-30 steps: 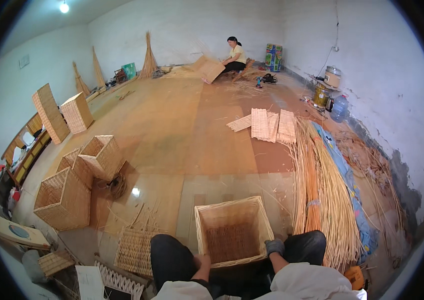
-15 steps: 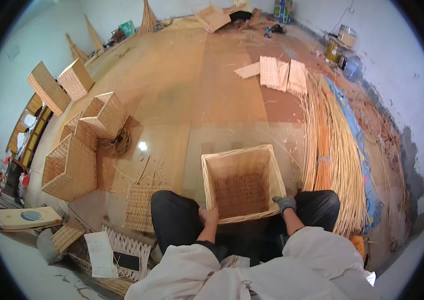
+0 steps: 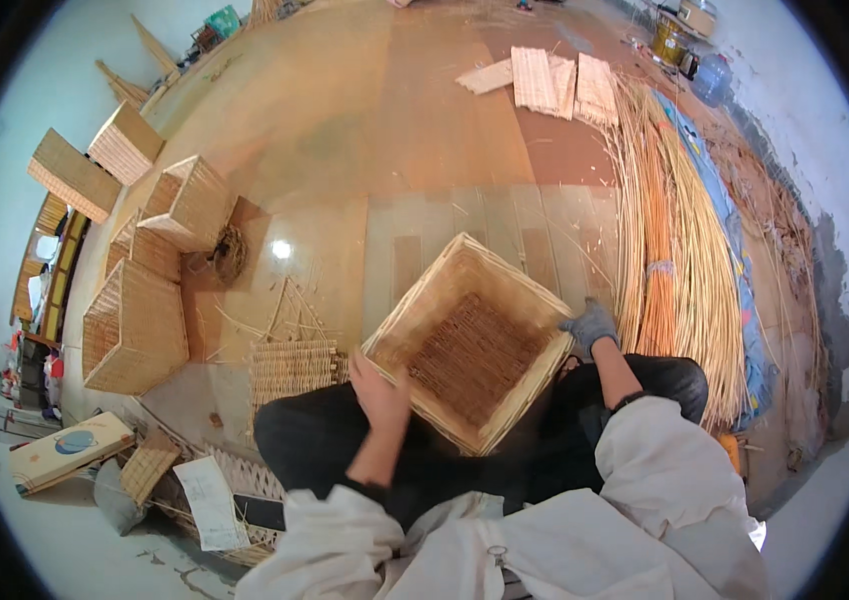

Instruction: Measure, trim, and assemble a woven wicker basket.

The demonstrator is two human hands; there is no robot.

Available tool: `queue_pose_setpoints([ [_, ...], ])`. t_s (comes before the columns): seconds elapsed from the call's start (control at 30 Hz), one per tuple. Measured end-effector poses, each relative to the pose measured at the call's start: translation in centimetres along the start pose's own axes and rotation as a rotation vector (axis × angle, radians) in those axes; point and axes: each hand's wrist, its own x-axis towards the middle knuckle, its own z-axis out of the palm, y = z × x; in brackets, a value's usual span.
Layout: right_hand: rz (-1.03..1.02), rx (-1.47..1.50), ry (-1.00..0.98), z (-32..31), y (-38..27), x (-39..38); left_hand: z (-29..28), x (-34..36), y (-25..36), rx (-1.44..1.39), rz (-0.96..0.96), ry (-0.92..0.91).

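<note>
A square woven wicker basket, its mouth facing up and its base woven in darker brown, stands turned cornerwise between my knees. My bare left hand holds it at the left corner, fingers against the outer wall and slightly blurred. At the opposite corner my right hand, in a grey glove, grips the rim; part of its fingers is hidden behind the wall. Beside my left knee lies a flat woven wicker panel with loose canes sticking out at its far end.
Several finished wicker baskets stand at the left, near a coil of dark cane. Long bundles of cane lie along the right on blue sheeting. Flat woven panels lie farther off. A paper sheet is at lower left.
The basket has turned from square-on to cornerwise. My left hand has moved left and up, my right hand up and slightly right. My knees have spread and the view has tilted down.
</note>
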Motion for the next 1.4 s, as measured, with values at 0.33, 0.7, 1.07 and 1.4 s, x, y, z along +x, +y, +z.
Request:
queue_pose_setpoints([
  [0.33, 0.030, -0.059, -0.545, 0.7, -3.8, 3.7, 3.3, 8.4, -8.0, 0.410, -0.042, -0.595],
  [0.7, -0.088, -0.169, -0.308, 2.1, -2.4, 4.8, 3.3, 7.5, -7.0, 0.312, -0.116, -0.579],
  [1.07, -0.164, -0.194, -0.331, -1.3, -7.8, 10.6, 3.5, 2.7, -4.7, 0.439, -0.177, -0.649],
  [1.4, -0.358, -0.180, -0.276, -0.2, -8.1, 13.7, 4.4, 1.0, -4.2, 0.382, -0.264, -0.592],
])
